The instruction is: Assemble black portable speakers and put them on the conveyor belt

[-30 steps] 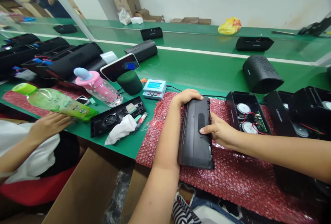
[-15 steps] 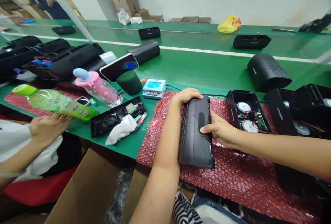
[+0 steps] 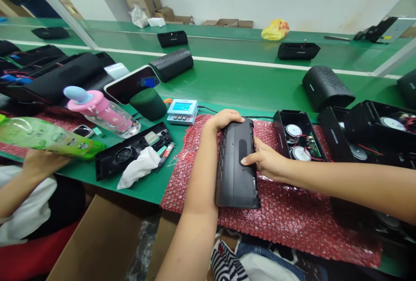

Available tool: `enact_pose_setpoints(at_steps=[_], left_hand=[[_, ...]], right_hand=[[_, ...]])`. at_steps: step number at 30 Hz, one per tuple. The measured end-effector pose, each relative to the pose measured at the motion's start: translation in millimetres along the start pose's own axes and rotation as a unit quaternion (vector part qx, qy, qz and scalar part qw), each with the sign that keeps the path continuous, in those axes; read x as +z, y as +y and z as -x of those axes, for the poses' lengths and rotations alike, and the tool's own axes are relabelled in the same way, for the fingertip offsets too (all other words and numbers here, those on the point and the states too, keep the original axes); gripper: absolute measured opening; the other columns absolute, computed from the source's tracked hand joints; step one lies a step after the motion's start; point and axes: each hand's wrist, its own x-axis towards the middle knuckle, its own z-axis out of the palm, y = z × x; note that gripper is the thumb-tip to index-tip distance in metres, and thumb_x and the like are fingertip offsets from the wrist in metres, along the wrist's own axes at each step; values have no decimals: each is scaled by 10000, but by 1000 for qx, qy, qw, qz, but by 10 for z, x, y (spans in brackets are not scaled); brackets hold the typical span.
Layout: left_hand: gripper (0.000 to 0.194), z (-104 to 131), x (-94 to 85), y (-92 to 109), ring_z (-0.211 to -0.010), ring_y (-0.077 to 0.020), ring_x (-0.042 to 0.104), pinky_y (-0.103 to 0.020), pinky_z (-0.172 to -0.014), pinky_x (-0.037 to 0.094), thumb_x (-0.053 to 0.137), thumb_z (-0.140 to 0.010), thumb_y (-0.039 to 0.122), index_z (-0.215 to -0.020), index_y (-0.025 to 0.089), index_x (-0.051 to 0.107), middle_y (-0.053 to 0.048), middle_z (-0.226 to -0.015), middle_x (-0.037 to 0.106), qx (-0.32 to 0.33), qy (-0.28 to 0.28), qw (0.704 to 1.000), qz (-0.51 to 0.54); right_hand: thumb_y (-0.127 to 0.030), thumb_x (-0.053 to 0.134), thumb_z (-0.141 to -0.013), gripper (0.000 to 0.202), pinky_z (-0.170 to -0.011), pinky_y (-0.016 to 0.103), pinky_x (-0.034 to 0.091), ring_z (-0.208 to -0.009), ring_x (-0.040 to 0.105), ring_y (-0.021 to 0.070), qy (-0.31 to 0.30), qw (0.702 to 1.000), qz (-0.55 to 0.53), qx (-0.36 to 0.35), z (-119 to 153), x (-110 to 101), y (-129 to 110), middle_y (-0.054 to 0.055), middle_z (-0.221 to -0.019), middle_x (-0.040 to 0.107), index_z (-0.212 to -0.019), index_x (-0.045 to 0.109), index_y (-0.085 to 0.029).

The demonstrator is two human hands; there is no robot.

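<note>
A black speaker housing [image 3: 232, 177] stands on edge on red bubble wrap [image 3: 195, 142], its long side running toward me. My left hand [image 3: 226, 118] is wrapped over its far end. From the right, my right hand [image 3: 264, 159] grips the housing's side, the thumb lying on a dark oval strip and the other fingers partly hidden behind it. Just right of my right hand, an open black case [image 3: 284, 131] shows two round white-backed drivers, red wires and a green circuit board.
Left of the wrap are a light blue meter [image 3: 182, 111], a green round speaker [image 3: 148, 104], a phone [image 3: 131, 85], a pink-lidded bottle [image 3: 105, 112] and a black panel [image 3: 112, 159]. A co-worker's hand [image 3: 43, 164] is by a green bottle [image 3: 48, 136]. More black cases [image 3: 380, 121] stand right.
The view has shifted so that most things sit further left. Both hands keep their hold on the housing. The co-worker's green bottle looks more lifted and nearer.
</note>
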Motion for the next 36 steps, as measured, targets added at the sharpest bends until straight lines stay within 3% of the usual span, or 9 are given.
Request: enact_pose_setpoints(at_steps=[10,18,27,36], left_hand=[[293,6,-13,7,-523,-94,403,-252,-497,285,660,-531,416,-625,163,544,41,-583,480,6,-2,1000,-20],[301,-5,-13,9,-540,-95,425,-249,-516,308,675,-534,416,-633,160,552,40,-600,508,9,-10,1000,-5],[310,17,8,46,-508,-80,414,-243,-502,294,686,-508,403,-619,152,542,47,-580,495,-3,-6,1000,10],[303,5,1,32,-494,-85,414,-248,-490,293,688,-515,398,-616,163,526,48,-559,476,-10,-13,1000,15]], right_hand=[[-64,658,-399,681,-790,363,459,-934,559,227,2,1000,6,-4,19,9,-3,-2,-969,592,-1028,484,-259],[-48,654,-391,763,-750,353,480,-920,573,232,9,1000,-5,2,46,27,-28,2,-1033,602,-1096,477,-280],[-54,668,-394,787,-773,357,470,-887,557,215,-2,1000,-7,-13,8,-5,10,-9,-958,578,-1124,481,-280],[-72,657,-446,761,-834,381,455,-967,545,230,-4,1000,-22,-13,-7,-12,-1,9,-1069,585,-1149,476,-304]])
